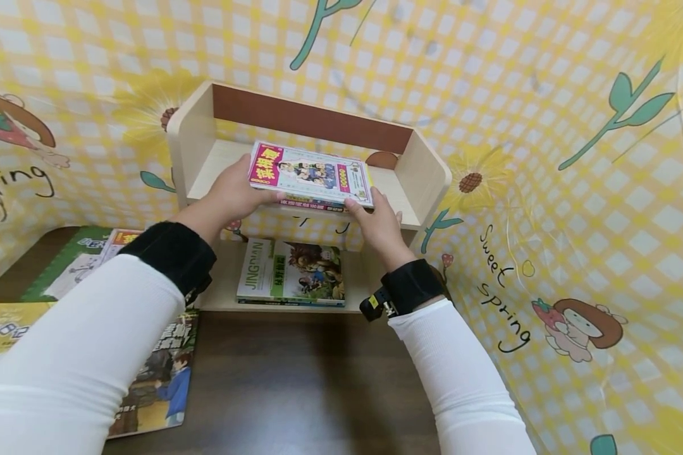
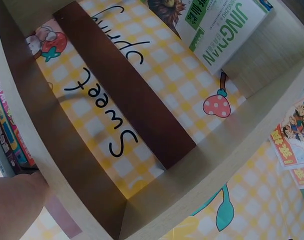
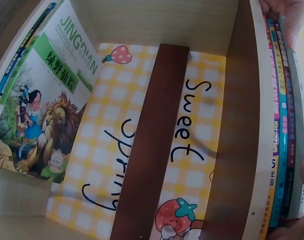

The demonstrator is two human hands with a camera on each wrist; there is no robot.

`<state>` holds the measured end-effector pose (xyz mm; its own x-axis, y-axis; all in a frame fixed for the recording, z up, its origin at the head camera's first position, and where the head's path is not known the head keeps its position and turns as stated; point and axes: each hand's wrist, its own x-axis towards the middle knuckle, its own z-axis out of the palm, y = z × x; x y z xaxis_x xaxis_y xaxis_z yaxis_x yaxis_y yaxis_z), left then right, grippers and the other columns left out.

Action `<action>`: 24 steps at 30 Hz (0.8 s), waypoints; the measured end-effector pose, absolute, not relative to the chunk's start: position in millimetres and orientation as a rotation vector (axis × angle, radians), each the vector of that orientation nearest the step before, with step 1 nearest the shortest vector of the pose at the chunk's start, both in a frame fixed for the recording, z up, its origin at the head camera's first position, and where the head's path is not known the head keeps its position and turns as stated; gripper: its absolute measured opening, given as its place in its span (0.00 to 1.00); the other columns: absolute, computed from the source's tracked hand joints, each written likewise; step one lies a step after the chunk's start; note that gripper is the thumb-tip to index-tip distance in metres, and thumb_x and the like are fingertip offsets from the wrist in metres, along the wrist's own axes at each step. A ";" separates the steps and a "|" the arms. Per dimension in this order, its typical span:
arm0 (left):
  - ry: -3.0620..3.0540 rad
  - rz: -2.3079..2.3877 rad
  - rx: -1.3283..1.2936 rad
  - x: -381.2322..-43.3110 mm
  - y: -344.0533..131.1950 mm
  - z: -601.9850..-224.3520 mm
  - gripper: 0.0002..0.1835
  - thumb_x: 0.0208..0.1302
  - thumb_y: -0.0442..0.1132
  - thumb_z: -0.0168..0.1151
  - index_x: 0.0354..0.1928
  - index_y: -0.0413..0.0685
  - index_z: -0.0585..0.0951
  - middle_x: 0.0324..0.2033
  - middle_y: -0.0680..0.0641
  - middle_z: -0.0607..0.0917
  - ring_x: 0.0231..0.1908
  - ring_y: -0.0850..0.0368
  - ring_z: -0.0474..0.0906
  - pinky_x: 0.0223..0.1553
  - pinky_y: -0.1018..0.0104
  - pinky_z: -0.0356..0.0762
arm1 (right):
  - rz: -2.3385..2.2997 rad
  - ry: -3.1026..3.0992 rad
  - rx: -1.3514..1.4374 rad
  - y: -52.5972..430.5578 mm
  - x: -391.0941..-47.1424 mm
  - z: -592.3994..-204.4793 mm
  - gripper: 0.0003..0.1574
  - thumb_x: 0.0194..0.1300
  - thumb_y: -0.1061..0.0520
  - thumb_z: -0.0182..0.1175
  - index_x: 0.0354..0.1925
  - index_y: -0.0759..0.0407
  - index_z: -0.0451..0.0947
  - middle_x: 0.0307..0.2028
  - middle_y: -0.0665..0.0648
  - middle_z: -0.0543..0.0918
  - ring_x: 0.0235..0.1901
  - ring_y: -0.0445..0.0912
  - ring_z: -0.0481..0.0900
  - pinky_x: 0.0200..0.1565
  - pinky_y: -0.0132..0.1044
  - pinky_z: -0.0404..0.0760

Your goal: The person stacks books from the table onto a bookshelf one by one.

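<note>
Both hands grip a small stack of books (image 1: 313, 174) at the upper board of a wooden shelf (image 1: 196, 142). The top cover is pale with a pink title panel. My left hand (image 1: 241, 189) holds the stack's left end, thumb at the front edge; my right hand (image 1: 382, 224) grips the right end. Several coloured spines (image 3: 284, 125) line up by the board's edge in the right wrist view. Whether the stack's whole weight rests on the board cannot be seen. In the left wrist view, the left hand (image 2: 17, 205) shows beside the spines.
On the lower shelf lies another stack of books (image 1: 290, 272), a lion on its top cover. More books (image 1: 171, 385) are spread on the dark table (image 1: 296, 392) at the left. A yellow checked cloth (image 1: 546, 189) covers the walls behind and at the right.
</note>
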<state>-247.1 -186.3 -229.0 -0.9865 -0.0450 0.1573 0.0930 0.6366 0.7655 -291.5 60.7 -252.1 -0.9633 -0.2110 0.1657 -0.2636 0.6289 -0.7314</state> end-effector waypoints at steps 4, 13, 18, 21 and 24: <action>-2.703 -1.270 0.005 -250.7 -184.8 -228.0 0.42 0.64 0.47 0.65 0.71 0.37 0.55 0.60 0.33 0.70 0.62 0.37 0.65 0.63 0.44 0.61 | 1.257 -2.778 0.399 60.5 -297.7 -253.9 0.45 0.70 0.37 0.50 0.75 0.54 0.49 0.74 0.57 0.56 0.74 0.51 0.47 0.70 0.54 0.24; -2.683 -1.289 0.101 -253.2 -178.9 -228.2 0.42 0.64 0.47 0.64 0.73 0.39 0.54 0.61 0.34 0.70 0.62 0.37 0.65 0.64 0.45 0.62 | 1.256 -2.781 0.355 61.5 -304.6 -255.3 0.46 0.69 0.36 0.51 0.76 0.51 0.49 0.74 0.54 0.57 0.74 0.50 0.49 0.72 0.50 0.29; -2.655 -1.306 0.146 -253.3 -176.1 -229.0 0.40 0.64 0.45 0.64 0.72 0.41 0.56 0.60 0.35 0.71 0.61 0.38 0.67 0.62 0.45 0.64 | 1.244 -2.788 0.314 60.2 -307.6 -256.3 0.48 0.68 0.34 0.51 0.76 0.49 0.47 0.74 0.52 0.57 0.73 0.50 0.52 0.71 0.47 0.45; -2.636 -1.324 0.159 -253.2 -174.7 -230.1 0.39 0.65 0.45 0.64 0.71 0.42 0.57 0.60 0.36 0.71 0.60 0.39 0.67 0.61 0.46 0.65 | 1.212 -2.785 0.314 60.0 -309.6 -258.2 0.48 0.68 0.33 0.50 0.76 0.50 0.47 0.74 0.53 0.57 0.72 0.50 0.55 0.68 0.48 0.47; -2.634 -1.297 0.117 -252.5 -174.7 -232.0 0.39 0.65 0.46 0.63 0.72 0.42 0.57 0.61 0.36 0.71 0.61 0.39 0.66 0.61 0.45 0.65 | 1.181 -2.777 0.337 62.0 -311.4 -260.7 0.49 0.69 0.33 0.49 0.76 0.52 0.46 0.74 0.55 0.57 0.71 0.51 0.56 0.66 0.50 0.48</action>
